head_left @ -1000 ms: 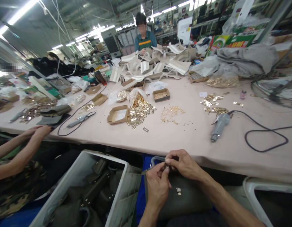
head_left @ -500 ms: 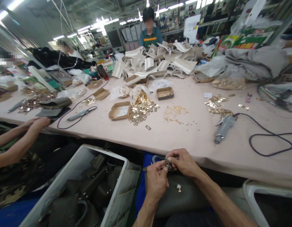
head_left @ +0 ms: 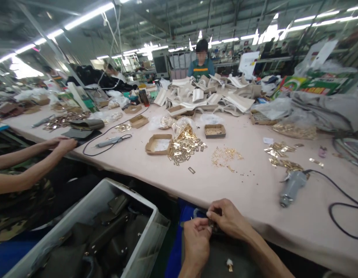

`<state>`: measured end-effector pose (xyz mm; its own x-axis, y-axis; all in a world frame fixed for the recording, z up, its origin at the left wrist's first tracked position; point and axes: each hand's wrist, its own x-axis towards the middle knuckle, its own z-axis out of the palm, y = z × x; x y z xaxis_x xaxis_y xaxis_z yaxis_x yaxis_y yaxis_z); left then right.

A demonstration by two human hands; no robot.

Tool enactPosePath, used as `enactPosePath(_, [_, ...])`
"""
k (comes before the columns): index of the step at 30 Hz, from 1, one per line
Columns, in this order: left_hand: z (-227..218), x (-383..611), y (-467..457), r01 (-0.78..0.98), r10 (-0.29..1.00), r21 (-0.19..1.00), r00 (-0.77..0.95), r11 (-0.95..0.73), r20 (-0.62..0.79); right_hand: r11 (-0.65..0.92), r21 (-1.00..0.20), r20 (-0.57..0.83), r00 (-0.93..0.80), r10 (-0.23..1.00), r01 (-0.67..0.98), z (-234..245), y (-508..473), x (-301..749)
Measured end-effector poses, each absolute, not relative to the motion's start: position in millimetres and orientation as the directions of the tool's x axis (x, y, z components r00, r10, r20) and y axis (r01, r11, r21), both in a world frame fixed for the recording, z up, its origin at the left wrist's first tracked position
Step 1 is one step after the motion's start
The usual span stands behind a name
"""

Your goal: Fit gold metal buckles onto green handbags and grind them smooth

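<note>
Below the table's near edge, my left hand point(head_left: 196, 240) and my right hand point(head_left: 228, 219) meet with fingers pinched together on a small metal fitting point(head_left: 211, 226). The fitting sits at the top of a dark olive bag point(head_left: 219, 256) resting on my lap. A small gold clasp point(head_left: 230, 265) shows on the bag's front, below my hands. On the table, a grey electric screwdriver point(head_left: 291, 186) lies to the right of my hands, with a pile of gold plates point(head_left: 185, 144) and loose gold screws point(head_left: 225, 155) farther back.
A grey bin point(head_left: 146, 235) with several dark bags stands at my left. A co-worker's arms point(head_left: 36, 162) reach to the table at far left. Cardboard boxes point(head_left: 159, 144), a second screwdriver point(head_left: 111, 142), beige bag pieces point(head_left: 207, 96) and a seated person point(head_left: 201, 63) lie beyond.
The view has tilted upward, so my hands sit lower in the picture. They remain pinched on the fitting at the bag's top. The co-worker's arms stay at the table edge.
</note>
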<state>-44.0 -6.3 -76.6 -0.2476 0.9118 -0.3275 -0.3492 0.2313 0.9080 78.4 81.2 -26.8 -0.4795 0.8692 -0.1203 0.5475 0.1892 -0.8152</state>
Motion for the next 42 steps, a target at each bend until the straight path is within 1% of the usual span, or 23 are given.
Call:
enactPosePath(1, [-78, -44, -5, -0.369, 0.908, 0.899, -0.249, 0.234, -0.338, 0.239, -0.775, -0.082, -0.467, 0.880, 0.586, -25, 91, 72])
enactPosePath(3, [-78, -43, -3, -0.365, 0.893, 0.895, -0.266, 0.256, -0.363, 0.323, -0.677, 0.042, -0.404, 0.914, 0.661, -20, 116, 53])
enactPosePath(4, [-77, -41, -3, -0.351, 0.882, 0.897, -0.282, 0.271, -0.377, 0.340, -0.628, 0.096, -0.364, 0.926, 0.700, -18, 129, 42])
enactPosePath(5, [-77, -40, -3, -0.338, 0.873, 0.897, -0.296, 0.285, -0.388, 0.338, -0.584, 0.119, -0.335, 0.935, 0.738, -17, 143, 30])
enactPosePath(7, [-79, -37, -3, -0.329, 0.855, 0.897, -0.328, 0.296, -0.403, 0.292, -0.505, 0.096, -0.284, 0.954, 0.812, -16, 167, 7])
enactPosePath(10, [-89, -35, -5, -0.330, 0.841, 0.901, -0.368, 0.280, -0.396, 0.259, -0.457, 0.073, -0.255, 0.964, 0.851, -21, 190, -20])
enactPosePath(13, [-94, -38, -6, -0.323, 0.829, 0.906, -0.397, 0.275, -0.393, 0.244, -0.446, 0.058, -0.244, 0.968, 0.861, -27, 199, -32])
enactPosePath(15, [-91, -41, -7, -0.326, 0.834, 0.901, -0.379, 0.286, -0.402, 0.262, -0.454, 0.052, -0.268, 0.962, 0.851, -29, 199, -32])
enactPosePath(18, [-82, -44, -8, -0.329, 0.847, 0.894, -0.335, 0.305, -0.412, 0.346, -0.477, 0.047, -0.370, 0.928, 0.808, -28, 194, -26])
enactPosePath(21, [-76, -43, -8, -0.330, 0.832, 0.891, -0.358, 0.312, -0.424, 0.422, -0.486, 0.036, -0.465, 0.885, 0.766, -25, 189, -19])
enactPosePath(27, [-76, -39, -6, -0.332, 0.812, 0.887, -0.386, 0.320, -0.437, 0.486, -0.482, 0.042, -0.535, 0.844, 0.729, -21, 187, -21])
enactPosePath(29, [-79, -38, -7, -0.328, 0.815, 0.888, -0.383, 0.321, -0.436, 0.496, -0.478, 0.026, -0.553, 0.833, 0.725, -21, 187, -23])
enactPosePath(35, [-89, -38, -9, -0.348, 0.844, 0.905, -0.384, 0.244, -0.375, 0.498, -0.446, -0.013, -0.561, 0.827, 0.744, -19, 186, -25])
enactPosePath(38, [-84, -38, -8, -0.302, 0.865, 0.917, -0.349, 0.259, -0.359, 0.506, -0.439, -0.034, -0.577, 0.816, 0.742, -19, 189, -26])
enactPosePath(42, [-73, -39, -7, -0.239, 0.880, 0.931, -0.327, 0.275, -0.344, 0.515, -0.466, -0.038, -0.598, 0.801, 0.720, -19, 194, -28])
